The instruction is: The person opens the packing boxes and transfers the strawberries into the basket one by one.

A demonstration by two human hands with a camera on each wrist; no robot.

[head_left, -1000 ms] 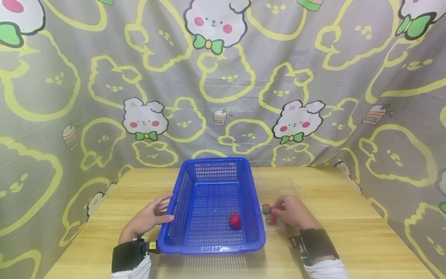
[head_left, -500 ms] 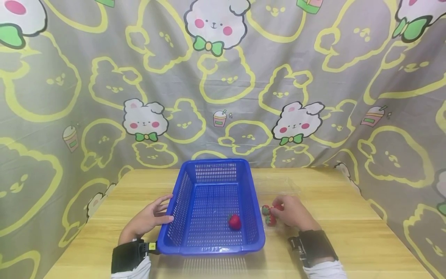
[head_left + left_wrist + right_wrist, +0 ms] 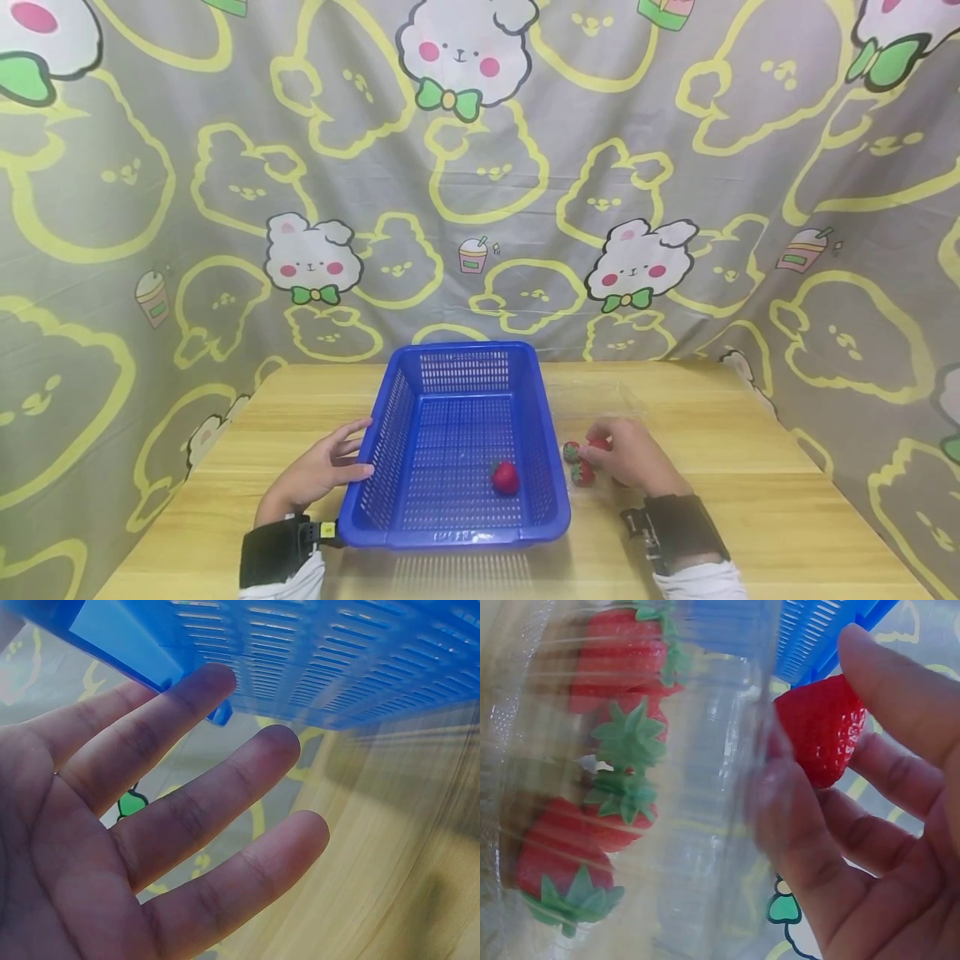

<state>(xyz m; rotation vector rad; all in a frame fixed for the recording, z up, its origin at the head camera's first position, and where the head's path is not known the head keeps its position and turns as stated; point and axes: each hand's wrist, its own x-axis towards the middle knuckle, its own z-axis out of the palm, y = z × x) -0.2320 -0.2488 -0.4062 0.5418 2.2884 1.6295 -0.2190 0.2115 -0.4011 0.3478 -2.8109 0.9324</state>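
A blue plastic basket point(image 3: 457, 536) stands on the table with one red strawberry point(image 3: 506, 477) inside. My left hand point(image 3: 322, 461) is at its left side, fingers extended; in the left wrist view they spread beneath the basket wall point(image 3: 300, 667). To the right of the basket, my right hand point(image 3: 632, 454) pinches a strawberry point(image 3: 825, 731) between thumb and fingers. Several more strawberries point(image 3: 622, 649) with green leaves lie in a clear plastic box point(image 3: 720, 825), seen through its wall in the right wrist view. Two of them show beside my fingertips in the head view.
A transparent plastic lid or box part point(image 3: 600, 397) lies behind my right hand, its outline faint. The wooden table point(image 3: 757, 500) meets a patterned cloth curtain point(image 3: 495, 242) at the back and sides. Both wrists wear black bands.
The right hand has barely shifted; the edge of another strawberry now shows beneath it. The left hand, basket and the strawberry inside it stay in place.
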